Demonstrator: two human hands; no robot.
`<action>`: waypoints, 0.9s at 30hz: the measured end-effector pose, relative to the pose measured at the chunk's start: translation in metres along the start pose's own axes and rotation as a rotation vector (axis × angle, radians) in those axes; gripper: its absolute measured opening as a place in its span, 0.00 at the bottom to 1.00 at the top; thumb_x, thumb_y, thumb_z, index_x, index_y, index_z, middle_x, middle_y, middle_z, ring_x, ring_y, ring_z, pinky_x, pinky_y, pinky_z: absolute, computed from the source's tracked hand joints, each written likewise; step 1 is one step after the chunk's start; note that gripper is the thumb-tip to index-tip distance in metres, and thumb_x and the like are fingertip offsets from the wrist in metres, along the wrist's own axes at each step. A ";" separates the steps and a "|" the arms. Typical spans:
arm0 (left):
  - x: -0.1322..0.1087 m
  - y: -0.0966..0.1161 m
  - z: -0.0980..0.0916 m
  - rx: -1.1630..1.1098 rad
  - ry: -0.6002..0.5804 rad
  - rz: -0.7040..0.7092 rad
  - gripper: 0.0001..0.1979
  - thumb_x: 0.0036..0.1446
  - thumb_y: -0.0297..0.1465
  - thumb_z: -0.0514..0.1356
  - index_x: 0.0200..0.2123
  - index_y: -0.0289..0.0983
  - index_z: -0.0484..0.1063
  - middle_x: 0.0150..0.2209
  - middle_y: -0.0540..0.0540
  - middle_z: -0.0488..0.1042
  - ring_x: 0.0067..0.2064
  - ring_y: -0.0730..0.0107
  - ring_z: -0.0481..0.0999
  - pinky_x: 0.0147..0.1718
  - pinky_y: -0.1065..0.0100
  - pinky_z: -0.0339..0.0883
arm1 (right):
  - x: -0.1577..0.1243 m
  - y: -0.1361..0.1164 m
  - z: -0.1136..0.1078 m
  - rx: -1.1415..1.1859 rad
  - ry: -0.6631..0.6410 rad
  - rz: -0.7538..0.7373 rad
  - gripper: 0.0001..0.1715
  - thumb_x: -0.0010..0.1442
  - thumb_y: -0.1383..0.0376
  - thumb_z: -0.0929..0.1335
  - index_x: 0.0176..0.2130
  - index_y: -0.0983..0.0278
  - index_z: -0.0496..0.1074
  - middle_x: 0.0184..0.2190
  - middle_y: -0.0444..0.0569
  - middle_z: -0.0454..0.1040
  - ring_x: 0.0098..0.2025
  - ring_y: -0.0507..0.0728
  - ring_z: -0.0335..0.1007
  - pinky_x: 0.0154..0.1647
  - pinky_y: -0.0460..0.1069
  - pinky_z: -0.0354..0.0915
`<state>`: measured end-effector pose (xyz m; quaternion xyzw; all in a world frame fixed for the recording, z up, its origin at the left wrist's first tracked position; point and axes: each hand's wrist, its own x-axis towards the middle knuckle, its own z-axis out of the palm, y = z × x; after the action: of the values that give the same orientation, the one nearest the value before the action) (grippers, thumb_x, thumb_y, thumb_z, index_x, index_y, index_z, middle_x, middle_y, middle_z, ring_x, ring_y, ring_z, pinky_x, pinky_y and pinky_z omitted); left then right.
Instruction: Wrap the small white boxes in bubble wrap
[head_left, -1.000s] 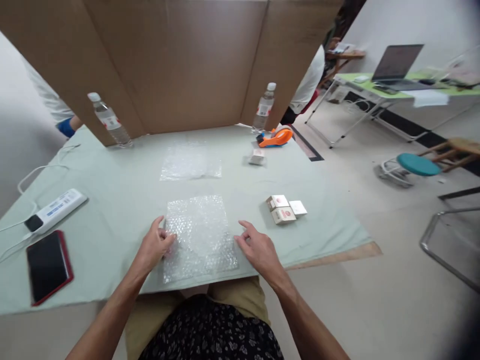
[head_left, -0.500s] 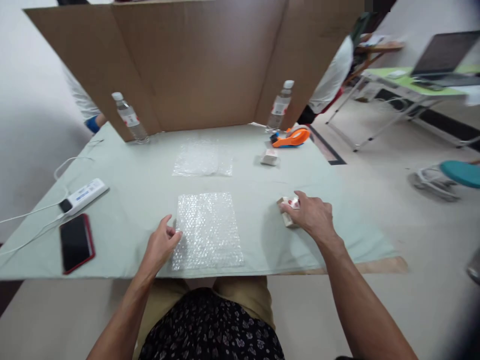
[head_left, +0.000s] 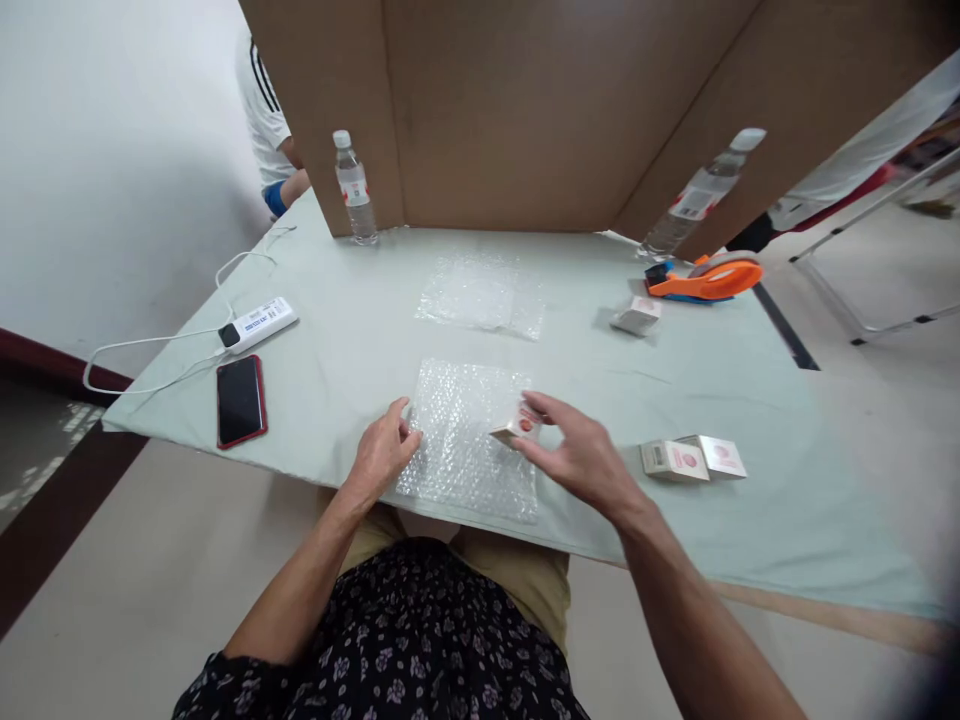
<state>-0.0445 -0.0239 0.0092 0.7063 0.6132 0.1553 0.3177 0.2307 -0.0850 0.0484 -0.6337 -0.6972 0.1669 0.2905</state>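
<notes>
My right hand (head_left: 581, 455) grips a small white box with a red mark (head_left: 525, 422) between thumb and fingers, over the right part of a bubble wrap sheet (head_left: 465, 440). Whether the box touches the sheet I cannot tell. My left hand (head_left: 384, 448) is at the sheet's left edge, fingers apart and holding nothing. Two similar small boxes, a nearer one (head_left: 675, 461) and one beside it (head_left: 720, 456), stand on the table to the right of my right hand.
Farther back lie another bubble wrap piece (head_left: 480, 292), a small wrapped box (head_left: 637, 315) and an orange tape dispenser (head_left: 705, 279). Two water bottles, left (head_left: 356, 190) and right (head_left: 701, 195), stand before a cardboard screen (head_left: 510, 120). A phone (head_left: 241, 402) and power bank (head_left: 259, 325) lie left.
My right hand has carried a small box leftward from the right side to over the bubble wrap. Two boxes there now show uncovered. The camera view has shifted; my left hand stays by the sheet.
</notes>
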 end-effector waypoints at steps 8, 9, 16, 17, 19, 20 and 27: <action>-0.005 -0.005 0.003 -0.024 0.008 0.030 0.26 0.57 0.30 0.59 0.60 0.37 0.66 0.36 0.46 0.76 0.37 0.64 0.73 0.41 0.65 0.65 | 0.031 -0.016 0.042 -0.015 -0.290 -0.214 0.28 0.57 0.68 0.66 0.57 0.58 0.69 0.54 0.51 0.76 0.57 0.63 0.70 0.59 0.62 0.66; -0.005 -0.005 0.004 -0.022 0.010 0.029 0.26 0.57 0.29 0.59 0.60 0.37 0.66 0.37 0.46 0.76 0.37 0.63 0.73 0.41 0.65 0.65 | 0.033 -0.015 0.041 -0.016 -0.333 -0.232 0.29 0.56 0.70 0.66 0.57 0.57 0.69 0.54 0.50 0.76 0.57 0.62 0.69 0.59 0.62 0.65; -0.005 -0.004 0.003 -0.011 0.005 0.036 0.25 0.57 0.29 0.58 0.59 0.36 0.67 0.37 0.45 0.76 0.39 0.62 0.74 0.42 0.65 0.65 | 0.026 -0.026 0.037 -0.137 -0.383 -0.237 0.32 0.57 0.66 0.68 0.61 0.60 0.66 0.63 0.56 0.67 0.62 0.68 0.64 0.60 0.64 0.63; -0.005 -0.004 0.003 -0.010 0.001 0.035 0.25 0.57 0.29 0.58 0.59 0.36 0.68 0.37 0.45 0.76 0.38 0.62 0.74 0.42 0.65 0.65 | 0.024 -0.030 0.039 -0.183 -0.350 -0.198 0.34 0.57 0.62 0.69 0.62 0.61 0.65 0.61 0.58 0.68 0.59 0.69 0.67 0.57 0.64 0.65; -0.005 -0.004 0.003 0.003 -0.004 0.034 0.24 0.58 0.29 0.57 0.59 0.36 0.67 0.37 0.45 0.76 0.38 0.63 0.74 0.42 0.65 0.66 | 0.019 -0.036 0.045 -0.283 -0.283 -0.118 0.36 0.58 0.57 0.70 0.62 0.64 0.64 0.54 0.61 0.73 0.52 0.70 0.71 0.51 0.64 0.67; -0.005 -0.004 0.003 0.017 -0.002 0.035 0.25 0.58 0.29 0.57 0.59 0.36 0.67 0.38 0.46 0.76 0.39 0.63 0.74 0.43 0.65 0.66 | 0.018 -0.038 0.048 -0.325 -0.260 -0.091 0.35 0.58 0.56 0.70 0.61 0.65 0.64 0.51 0.61 0.75 0.50 0.70 0.73 0.49 0.63 0.68; -0.005 -0.005 0.006 0.098 0.008 0.063 0.26 0.57 0.27 0.56 0.61 0.36 0.66 0.38 0.46 0.77 0.40 0.62 0.75 0.43 0.64 0.68 | 0.024 -0.016 0.051 -0.235 -0.203 -0.159 0.29 0.60 0.64 0.68 0.59 0.62 0.64 0.55 0.58 0.75 0.55 0.67 0.73 0.53 0.63 0.68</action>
<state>-0.0456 -0.0297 0.0029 0.7394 0.5987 0.1381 0.2752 0.1861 -0.0570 0.0233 -0.5861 -0.7857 0.1240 0.1546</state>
